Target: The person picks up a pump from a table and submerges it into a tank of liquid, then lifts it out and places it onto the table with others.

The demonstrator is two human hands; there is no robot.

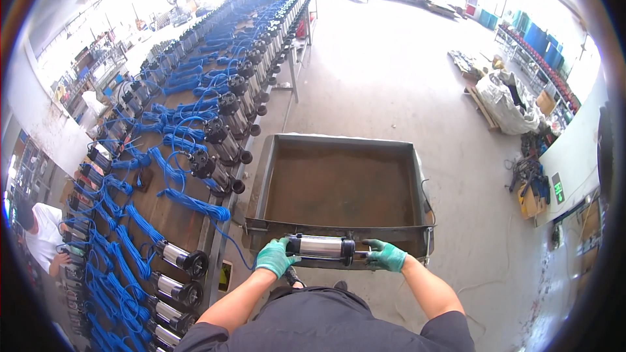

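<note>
A silver, cylindrical electric water pump (321, 247) with black ends lies sideways in front of me, at the near edge of a water tank (345, 229). My left hand (274, 257), in a green glove, is closed around the pump's left end. At its other end, my gloved right hand (387, 256) has its fingers closed about a short, narrow end piece (360, 255), whose detail is too small to make out. A blue cable (238, 246) runs from near my left hand toward a coiled blue bundle (195, 205) on the bench.
Brownish water (342, 182) fills the rectangular metal tank. Along the left, a long bench (176, 221) carries rows of similar pumps (222, 140) and blue cable coils. Another person (45, 234) stands at its far left side. A white sack (508, 101) sits on a pallet at right.
</note>
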